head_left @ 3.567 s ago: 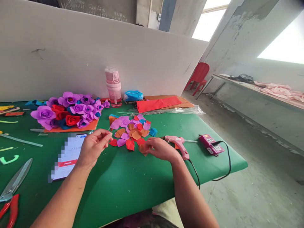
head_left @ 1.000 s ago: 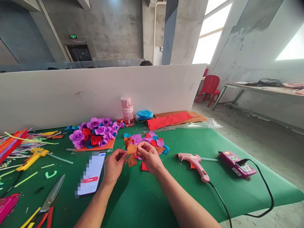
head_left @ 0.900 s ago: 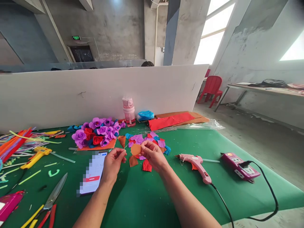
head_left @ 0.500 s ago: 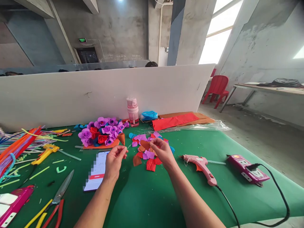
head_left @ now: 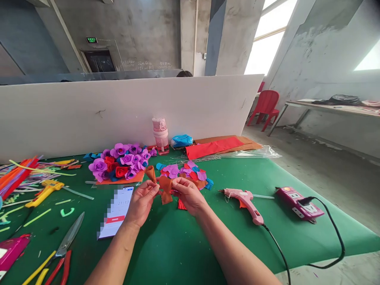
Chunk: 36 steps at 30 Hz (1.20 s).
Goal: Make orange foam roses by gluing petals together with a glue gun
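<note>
The left hand (head_left: 141, 202) pinches one curled brown petal (head_left: 151, 173) by its base; the right hand (head_left: 190, 196) pinches one flat brown petal (head_left: 165, 184), both above the green table (head_left: 178, 245). One pink glue gun (head_left: 246, 200), one yellow glue gun (head_left: 47, 191) and one smartphone (head_left: 116, 213) lie around.
</note>
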Available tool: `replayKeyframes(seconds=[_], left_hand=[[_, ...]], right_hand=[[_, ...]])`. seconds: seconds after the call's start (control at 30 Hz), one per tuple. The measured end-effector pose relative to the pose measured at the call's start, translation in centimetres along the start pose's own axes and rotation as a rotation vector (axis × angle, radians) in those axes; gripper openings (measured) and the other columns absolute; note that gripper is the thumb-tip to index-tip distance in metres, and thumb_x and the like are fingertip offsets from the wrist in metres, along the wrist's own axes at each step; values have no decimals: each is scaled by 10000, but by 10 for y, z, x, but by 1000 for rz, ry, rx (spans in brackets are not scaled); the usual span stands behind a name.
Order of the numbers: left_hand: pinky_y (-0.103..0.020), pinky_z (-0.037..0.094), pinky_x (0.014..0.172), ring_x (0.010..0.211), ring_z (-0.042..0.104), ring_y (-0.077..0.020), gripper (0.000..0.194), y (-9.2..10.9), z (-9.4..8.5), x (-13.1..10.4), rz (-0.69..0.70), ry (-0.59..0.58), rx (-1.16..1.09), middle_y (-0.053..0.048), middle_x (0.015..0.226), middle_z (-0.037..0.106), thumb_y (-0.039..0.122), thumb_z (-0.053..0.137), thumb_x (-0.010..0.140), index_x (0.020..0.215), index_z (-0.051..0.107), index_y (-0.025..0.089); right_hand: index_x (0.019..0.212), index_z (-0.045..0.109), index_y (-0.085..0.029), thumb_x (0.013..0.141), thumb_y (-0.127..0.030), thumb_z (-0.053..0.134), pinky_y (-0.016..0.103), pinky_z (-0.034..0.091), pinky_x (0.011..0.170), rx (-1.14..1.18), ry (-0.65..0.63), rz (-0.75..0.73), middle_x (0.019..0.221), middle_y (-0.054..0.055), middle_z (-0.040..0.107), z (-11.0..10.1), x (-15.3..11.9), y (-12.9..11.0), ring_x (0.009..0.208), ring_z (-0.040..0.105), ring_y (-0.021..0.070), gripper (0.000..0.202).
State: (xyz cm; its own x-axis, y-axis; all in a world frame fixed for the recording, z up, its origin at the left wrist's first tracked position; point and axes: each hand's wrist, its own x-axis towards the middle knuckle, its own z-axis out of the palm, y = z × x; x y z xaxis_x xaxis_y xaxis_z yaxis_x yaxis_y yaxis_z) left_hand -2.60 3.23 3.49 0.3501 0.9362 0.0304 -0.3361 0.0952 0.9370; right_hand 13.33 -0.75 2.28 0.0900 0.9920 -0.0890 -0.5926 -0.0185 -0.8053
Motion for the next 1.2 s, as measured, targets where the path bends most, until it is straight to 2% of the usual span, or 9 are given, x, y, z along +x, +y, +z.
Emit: replayKeyframes(seconds=[0.23,0.4,0.57,0.7,0.8,0.97,1.07,1.13,1.2], left_hand=[[-240,422,709,703,542,-121,190,2,-5,-1,-55,-101,272,18,684,584,302,768,662,676,631,171],[-252,444,715,705,570,-137,225,-6,-4,3,35,54,245,3,706,618,338,764,645,713,635,167],[-251,449,690,679,576,-145,226,-7,-2,2,137,74,437,-5,695,629,367,740,661,711,643,169],[-242,436,639,637,555,-138,201,0,6,-5,146,-1,499,-2,674,617,352,734,658,682,638,177],[-239,423,606,606,528,-131,182,7,12,-12,74,-151,473,5,640,590,340,729,662,667,635,184],[-245,392,549,560,510,-148,172,0,14,-18,-187,-523,666,-5,573,579,335,709,626,579,637,187],[-230,309,481,499,471,-143,151,-12,16,-17,-116,-457,973,12,505,557,297,661,604,506,599,201],[-229,292,479,489,463,-142,134,-17,18,-17,-31,-401,1095,24,489,553,289,620,612,507,596,211],[-232,295,489,483,461,-141,128,-18,20,-19,30,-361,1153,30,481,550,288,589,628,521,600,217]], right_hand=[[691,585,-174,656,-414,722,232,360,598,-358,-15,-122,671,-16,560,0,-2,-2,620,481,104,279],[685,567,-179,640,-438,719,233,366,588,-375,1,-150,670,-13,582,0,2,2,605,506,106,304],[669,554,-188,640,-447,710,230,338,532,-433,57,-170,612,-32,562,-4,-5,6,536,473,96,304],[697,550,-184,666,-483,699,226,327,508,-463,93,-148,592,-32,559,-9,-24,3,516,463,91,336],[812,555,-188,716,-494,672,240,396,568,-458,106,-141,658,-10,623,-15,-45,-6,591,544,118,342],[828,569,-191,776,-490,601,274,438,626,-723,299,-303,754,36,685,-58,-86,-40,679,604,160,306],[750,572,-206,810,-446,536,278,411,630,-1115,583,-355,718,24,672,-97,-117,-67,678,595,169,250],[719,555,-216,824,-440,497,290,382,622,-1393,765,-246,650,20,654,-120,-136,-79,677,586,189,254],[682,525,-216,787,-496,525,295,366,616,-1556,830,-101,636,30,653,-138,-149,-86,700,586,209,299]])
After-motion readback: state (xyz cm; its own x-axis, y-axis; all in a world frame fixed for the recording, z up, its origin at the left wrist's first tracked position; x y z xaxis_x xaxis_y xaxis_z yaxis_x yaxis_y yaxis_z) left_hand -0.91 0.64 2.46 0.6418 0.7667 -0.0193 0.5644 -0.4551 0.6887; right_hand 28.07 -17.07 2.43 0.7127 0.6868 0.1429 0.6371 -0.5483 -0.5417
